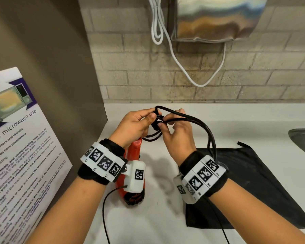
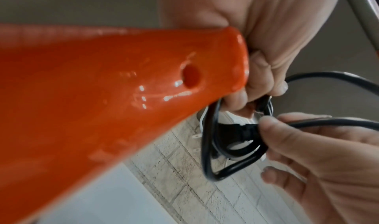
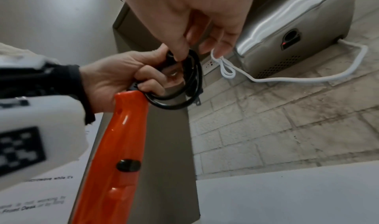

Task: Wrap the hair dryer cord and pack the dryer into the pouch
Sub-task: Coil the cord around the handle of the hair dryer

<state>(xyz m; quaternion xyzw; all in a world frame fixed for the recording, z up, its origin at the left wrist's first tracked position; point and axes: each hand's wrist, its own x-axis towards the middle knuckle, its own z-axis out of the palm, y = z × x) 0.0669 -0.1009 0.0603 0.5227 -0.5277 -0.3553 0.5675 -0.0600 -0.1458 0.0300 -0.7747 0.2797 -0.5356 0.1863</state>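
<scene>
An orange hair dryer (image 1: pixel 135 154) hangs above the white counter, handle up; its handle (image 2: pixel 123 85) fills the left wrist view and shows in the right wrist view (image 3: pixel 121 140). My left hand (image 1: pixel 137 124) grips the coiled black cord (image 1: pixel 192 120) just past the handle's end. My right hand (image 1: pixel 174 129) pinches the cord's black plug end (image 2: pixel 244 130) at the coil, and a long loop trails over its wrist. The loops (image 3: pixel 184 88) hang between both hands. A flat black pouch (image 1: pixel 245 182) lies on the counter under my right forearm.
A leaning microwave-use poster (image 1: pixel 19 155) stands at the left. On the brick wall hangs a steel hand dryer (image 1: pixel 215 18) with a white cable (image 1: pixel 183 64). A sink edge (image 1: pixel 303 140) shows at the right. The counter (image 1: pixel 157 217) spreads below.
</scene>
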